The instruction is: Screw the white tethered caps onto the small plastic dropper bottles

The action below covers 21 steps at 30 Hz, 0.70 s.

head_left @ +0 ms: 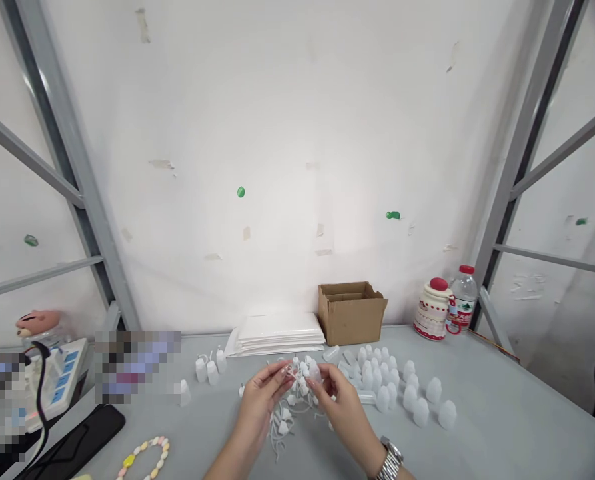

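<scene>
My left hand (266, 392) pinches a white cap with a thin cord (291, 371) between thumb and fingertips. Close beside it, my right hand (346, 398) grips a small frosted plastic bottle (314, 371). The two hands nearly meet; whether cap and bottle touch is hard to make out. Beneath them lies a loose pile of white corded caps (283, 427), partly covered by the hands. To the right stand many frosted bottles (410, 397), with no caps visible on them. Several bottles with corded tops (212, 372) stand at the left.
A stack of white flat packets (277, 331) lies against the wall, beside an open cardboard box (354, 320). A cream jar with a red lid (432, 310) and a water bottle (463, 297) stand at back right. At left are a black phone (77, 443), a bead bracelet (164, 448) and a power strip (67, 380).
</scene>
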Motion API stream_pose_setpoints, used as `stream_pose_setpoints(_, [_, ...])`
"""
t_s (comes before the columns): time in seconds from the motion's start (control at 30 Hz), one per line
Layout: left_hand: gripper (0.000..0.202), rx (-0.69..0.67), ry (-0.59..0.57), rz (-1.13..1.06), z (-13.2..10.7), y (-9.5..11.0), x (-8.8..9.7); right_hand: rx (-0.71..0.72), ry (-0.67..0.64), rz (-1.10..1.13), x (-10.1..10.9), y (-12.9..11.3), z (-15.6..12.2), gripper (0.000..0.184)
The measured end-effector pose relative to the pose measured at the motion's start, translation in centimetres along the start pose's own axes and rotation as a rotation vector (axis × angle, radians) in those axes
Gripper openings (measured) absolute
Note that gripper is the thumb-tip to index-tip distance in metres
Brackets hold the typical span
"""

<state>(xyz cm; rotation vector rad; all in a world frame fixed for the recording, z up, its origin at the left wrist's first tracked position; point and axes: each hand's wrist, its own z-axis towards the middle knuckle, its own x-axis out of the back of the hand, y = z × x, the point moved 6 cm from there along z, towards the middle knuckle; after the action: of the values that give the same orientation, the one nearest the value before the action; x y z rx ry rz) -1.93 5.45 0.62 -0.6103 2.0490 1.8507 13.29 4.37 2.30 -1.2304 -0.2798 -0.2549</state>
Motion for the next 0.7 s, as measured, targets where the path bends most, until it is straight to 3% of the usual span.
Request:
stream_pose_setpoints(0.1, [0.034,0.066,-0.007,-0.091,0.1,-0.1,0.3,-0.022,0.001,-0.017,0.0,0.5,0.3,0.024])
stream_pose_setpoints(0.27, [0.032,0.121,-0.081,-0.129,0.1,-0.6,-0.3,-0.085,-0.136,-0.005,-1.8,1.0,-0.1,0.020])
stream_pose_setpoints(0.7, [0.031,-0.037,-0.088,0.208,0.3,-0.7,-0.5,-0.043,-0.119,-0.038,-1.5,-0.5,-0.4,0.016])
